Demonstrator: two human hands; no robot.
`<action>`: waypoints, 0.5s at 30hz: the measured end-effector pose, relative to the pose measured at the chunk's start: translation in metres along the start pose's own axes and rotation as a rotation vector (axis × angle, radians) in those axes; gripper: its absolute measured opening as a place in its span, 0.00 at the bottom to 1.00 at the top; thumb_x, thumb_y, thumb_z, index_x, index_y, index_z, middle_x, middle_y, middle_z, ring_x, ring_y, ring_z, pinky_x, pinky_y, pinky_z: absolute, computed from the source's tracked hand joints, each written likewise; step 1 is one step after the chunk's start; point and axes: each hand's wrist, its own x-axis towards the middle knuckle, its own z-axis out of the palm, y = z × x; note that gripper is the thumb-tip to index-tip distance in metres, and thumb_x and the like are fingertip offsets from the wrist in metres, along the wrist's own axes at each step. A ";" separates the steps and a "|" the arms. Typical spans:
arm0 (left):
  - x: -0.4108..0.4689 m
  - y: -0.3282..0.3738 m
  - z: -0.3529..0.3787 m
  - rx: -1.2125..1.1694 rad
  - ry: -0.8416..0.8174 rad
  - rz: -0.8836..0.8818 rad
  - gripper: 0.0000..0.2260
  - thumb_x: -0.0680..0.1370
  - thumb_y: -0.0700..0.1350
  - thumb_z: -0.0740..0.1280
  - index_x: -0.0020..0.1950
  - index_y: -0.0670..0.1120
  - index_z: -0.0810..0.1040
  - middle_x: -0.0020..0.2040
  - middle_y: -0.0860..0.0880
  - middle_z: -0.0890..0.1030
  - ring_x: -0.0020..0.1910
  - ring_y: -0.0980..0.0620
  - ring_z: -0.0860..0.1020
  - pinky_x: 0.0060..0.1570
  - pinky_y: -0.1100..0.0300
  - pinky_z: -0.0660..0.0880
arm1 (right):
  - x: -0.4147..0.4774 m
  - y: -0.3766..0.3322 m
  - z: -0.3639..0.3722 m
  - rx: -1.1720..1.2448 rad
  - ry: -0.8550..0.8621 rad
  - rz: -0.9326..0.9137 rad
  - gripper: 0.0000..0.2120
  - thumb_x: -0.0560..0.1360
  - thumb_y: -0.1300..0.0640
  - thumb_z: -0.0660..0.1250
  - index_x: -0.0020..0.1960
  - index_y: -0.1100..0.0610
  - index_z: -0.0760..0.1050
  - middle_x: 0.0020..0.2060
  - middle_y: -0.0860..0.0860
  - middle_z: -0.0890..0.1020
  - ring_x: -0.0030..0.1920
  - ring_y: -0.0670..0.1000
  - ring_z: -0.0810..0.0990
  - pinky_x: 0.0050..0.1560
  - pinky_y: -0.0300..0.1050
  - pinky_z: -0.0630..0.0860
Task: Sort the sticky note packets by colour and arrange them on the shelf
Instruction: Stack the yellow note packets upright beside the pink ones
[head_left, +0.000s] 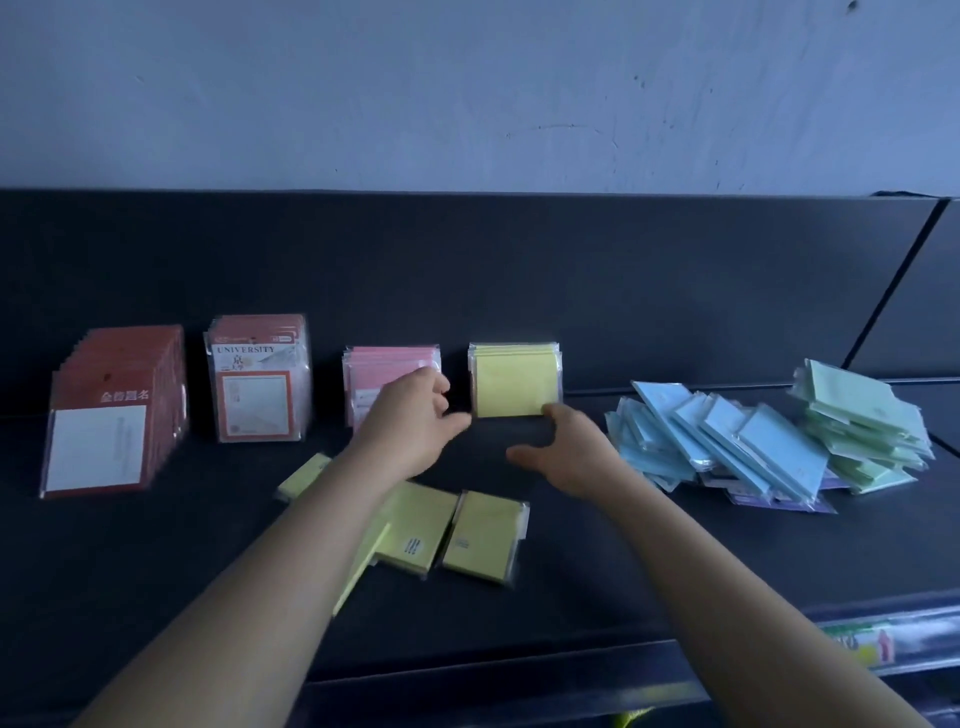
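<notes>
A row of yellow packets (514, 379) stands upright against the back of the dark shelf (675, 561). My right hand (566, 452) touches its lower right corner with relaxed fingers. My left hand (410, 421) hovers just left of that row, fingers loosely curled and holding nothing, in front of an upright pink stack (384, 364). Several loose yellow packets (483, 535) lie flat near the front, partly under my left forearm. Blue packets (727, 441) and green packets (862, 421) lie in a jumbled heap at the right.
Two upright stacks of red-framed packets stand at the left: one with a white panel (114, 415), one marked UNIVERSITY (257, 379). A purple packet (779, 501) peeks from under the heap. The shelf's front lip carries a price strip (857, 644).
</notes>
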 end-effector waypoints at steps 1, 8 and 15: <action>-0.012 -0.008 -0.011 0.006 -0.055 -0.008 0.18 0.75 0.50 0.72 0.63 0.48 0.74 0.56 0.52 0.78 0.49 0.54 0.79 0.46 0.61 0.75 | -0.011 -0.001 0.000 0.012 -0.063 -0.024 0.40 0.71 0.45 0.73 0.75 0.56 0.58 0.71 0.53 0.67 0.66 0.53 0.71 0.52 0.41 0.70; -0.078 -0.062 -0.050 0.260 -0.123 -0.196 0.31 0.68 0.60 0.74 0.68 0.52 0.72 0.62 0.52 0.72 0.60 0.52 0.72 0.56 0.55 0.74 | -0.056 -0.029 0.035 -0.106 -0.246 -0.191 0.40 0.66 0.40 0.74 0.73 0.52 0.64 0.69 0.49 0.69 0.72 0.49 0.61 0.68 0.43 0.65; -0.114 -0.090 -0.052 -0.015 -0.112 -0.309 0.19 0.62 0.58 0.78 0.48 0.55 0.77 0.44 0.57 0.83 0.41 0.55 0.81 0.45 0.50 0.80 | -0.061 -0.059 0.058 -0.300 -0.211 -0.225 0.44 0.62 0.39 0.76 0.72 0.51 0.63 0.63 0.51 0.69 0.66 0.55 0.63 0.65 0.51 0.67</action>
